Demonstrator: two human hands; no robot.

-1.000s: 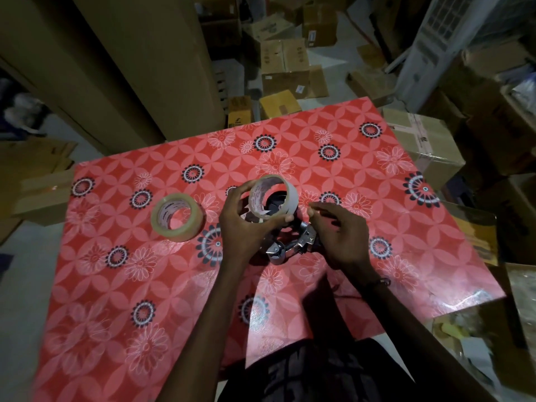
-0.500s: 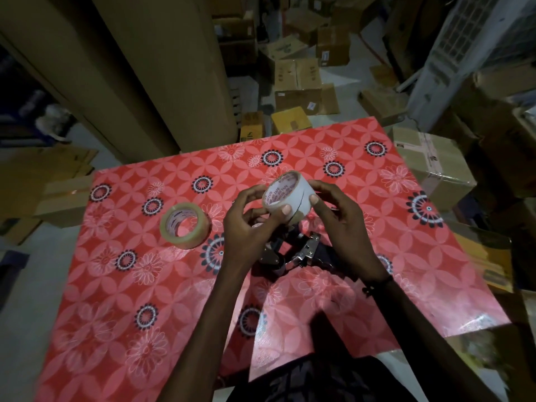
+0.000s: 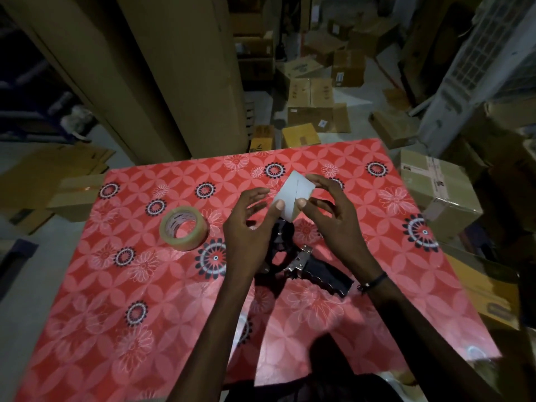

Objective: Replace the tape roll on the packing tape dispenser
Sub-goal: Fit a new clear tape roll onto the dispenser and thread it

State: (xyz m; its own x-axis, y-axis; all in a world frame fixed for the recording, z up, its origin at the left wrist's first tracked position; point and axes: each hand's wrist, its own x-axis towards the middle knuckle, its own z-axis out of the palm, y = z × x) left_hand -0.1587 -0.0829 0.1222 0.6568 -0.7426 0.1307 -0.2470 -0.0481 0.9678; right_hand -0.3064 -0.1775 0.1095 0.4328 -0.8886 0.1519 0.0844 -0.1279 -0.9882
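The desk (image 3: 116, 329) wears a red cloth patterned with pale pink interlocking petals, white daisies and black-and-white rosettes. The empty tape core (image 3: 293, 195) is plain white. The tape roll (image 3: 183, 233) is yellowish-tan with a white printed core. The tape dispenser (image 3: 304, 264) is black with silver metal parts. Cardboard boxes (image 3: 311, 107) are brown.

I see a red floral tablecloth (image 3: 377, 227) across the lower frame, cardboard boxes (image 3: 311, 105) scattered at upper center, and a taped box (image 3: 435, 192) at the right.
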